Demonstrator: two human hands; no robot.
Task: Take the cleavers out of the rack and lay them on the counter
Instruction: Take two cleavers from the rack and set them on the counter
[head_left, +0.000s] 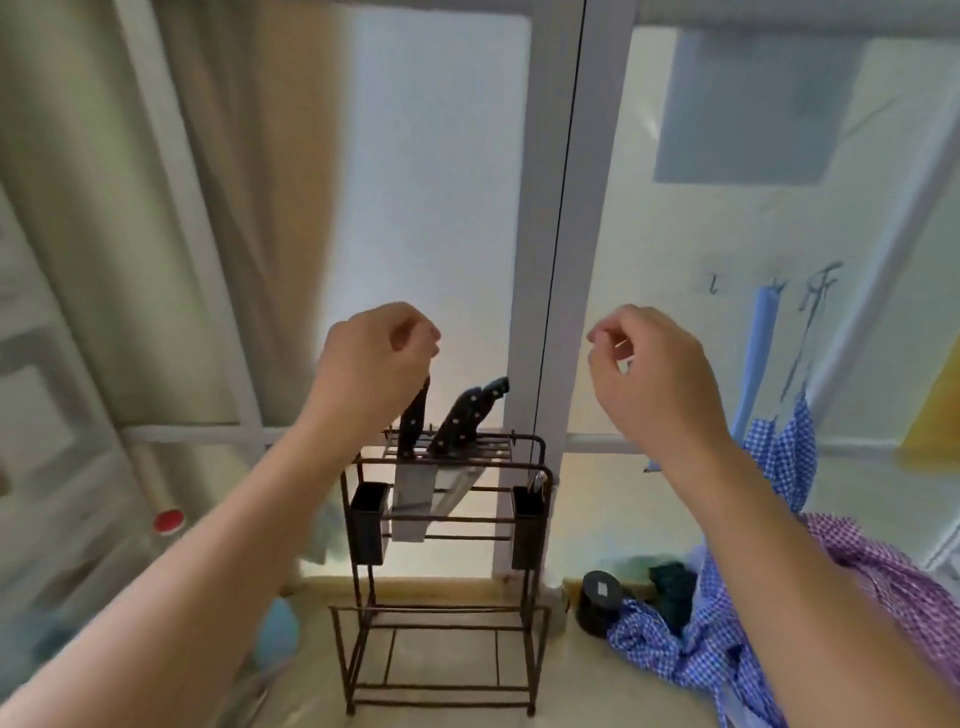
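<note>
Pinching the handle tip of the left cleaver (413, 467) in our left hand (371, 358), we find its long axis near upright in the rack (537, 452), directly below that hand, while our right hand (649, 364), loosely curled and empty, hangs farther off.

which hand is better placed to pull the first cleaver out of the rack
Left. The left hand already pinches the handle top of the leftmost cleaver in the rack. The right hand hangs beside it, curled and holding nothing.

Rusty wire rack (441, 525), shiny steel cleavers (413, 499)
</note>
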